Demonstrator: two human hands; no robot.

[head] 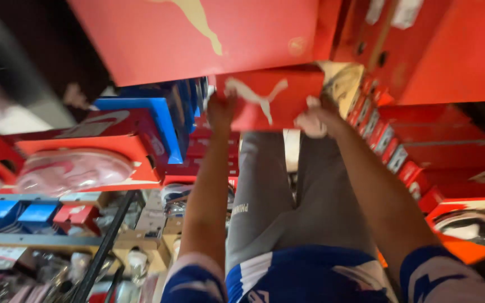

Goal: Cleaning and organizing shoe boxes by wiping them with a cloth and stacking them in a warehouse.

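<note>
I look straight down my body at a red shoe box (270,98) with a pale animal mark on its lid. My left hand (221,109) grips the box's left edge. On the right edge, my right hand (316,115) holds it with a bit of white paper or cloth under the fingers. The box is at arm's length, below my grey trousers (287,196). A second, bigger red box (197,33) fills the top of the view, closer to the camera.
Red shoe boxes are stacked in rows on the right (399,151). Blue boxes (164,115) and an open red box with a pink shoe (74,168) lie on the left. A metal shelf (102,247) with small blue and red boxes stands at lower left.
</note>
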